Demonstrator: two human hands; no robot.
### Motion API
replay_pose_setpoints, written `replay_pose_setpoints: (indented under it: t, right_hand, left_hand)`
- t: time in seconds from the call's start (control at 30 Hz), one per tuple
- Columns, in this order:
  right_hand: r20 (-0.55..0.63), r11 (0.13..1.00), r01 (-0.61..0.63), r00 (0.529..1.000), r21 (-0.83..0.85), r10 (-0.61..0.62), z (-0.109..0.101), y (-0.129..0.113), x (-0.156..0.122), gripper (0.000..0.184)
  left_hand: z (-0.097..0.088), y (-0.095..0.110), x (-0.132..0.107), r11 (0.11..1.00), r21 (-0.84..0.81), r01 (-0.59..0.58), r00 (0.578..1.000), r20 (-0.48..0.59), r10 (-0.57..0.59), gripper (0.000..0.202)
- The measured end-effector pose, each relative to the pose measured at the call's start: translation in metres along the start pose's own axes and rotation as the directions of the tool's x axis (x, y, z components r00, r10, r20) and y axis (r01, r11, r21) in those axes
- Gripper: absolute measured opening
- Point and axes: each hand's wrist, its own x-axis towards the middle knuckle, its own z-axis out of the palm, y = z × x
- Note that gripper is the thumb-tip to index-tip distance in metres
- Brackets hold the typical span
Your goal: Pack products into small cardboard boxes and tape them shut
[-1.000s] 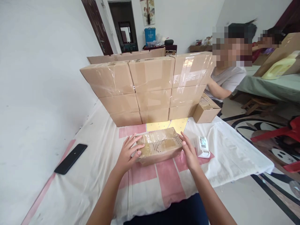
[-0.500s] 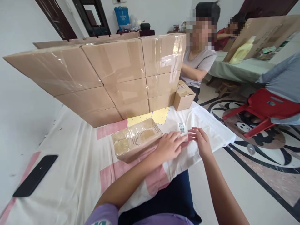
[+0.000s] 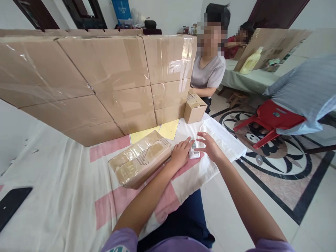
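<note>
A small white device lies on the cloth-covered table, right of a tape-wrapped cardboard parcel. My left hand rests on the device's left side, fingers curled over it. From the right, my right hand touches the same device with its fingers spread. Neither hand touches the parcel.
A wall of stacked taped cartons stands behind the parcel, with one small carton at its right end. A black phone lies far left. A seated person is beyond the table; a red plastic stool stands on the floor.
Both hands left the parcel and moved right to the white device. The camera view swung right and closer to the cartons.
</note>
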Motion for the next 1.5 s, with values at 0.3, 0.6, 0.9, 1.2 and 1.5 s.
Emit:
replay_pose_setpoints:
  t: [0.3, 0.6, 0.9, 1.2, 1.5]
  right_hand:
    - [-0.219, 0.992, -0.019, 0.976, -0.123, -0.009, 0.018, -0.004, 0.004, 0.036]
    - [-0.186, 0.834, -0.140, 0.981, -0.534, 0.046, 0.007, -0.018, -0.010, 0.010]
    - [-0.177, 0.713, -0.306, 0.951, -0.631, 0.252, 0.004, -0.005, -0.004, 0.017]
    - [-0.183, 0.649, -0.374, 0.921, -0.663, 0.344, 0.011, -0.001, 0.007, 0.028]
    - [-0.136, 0.736, -0.341, 0.936, -0.585, 0.325, 0.012, 0.000, 0.004, 0.034]
  left_hand:
    - [-0.002, -0.004, 0.001, 1.000, -0.028, 0.007, 1.000, -0.003, -0.007, 0.066]
    - [-0.005, -0.006, -0.001, 0.997, -0.076, -0.014, 1.000, -0.021, 0.012, 0.065]
    - [-0.003, -0.007, -0.002, 0.997, -0.069, -0.037, 0.998, -0.047, 0.033, 0.070]
    - [0.000, -0.009, -0.002, 0.993, -0.107, -0.042, 0.998, -0.051, 0.037, 0.071]
    - [-0.002, -0.008, -0.002, 0.994, -0.107, -0.035, 0.999, -0.022, 0.033, 0.076]
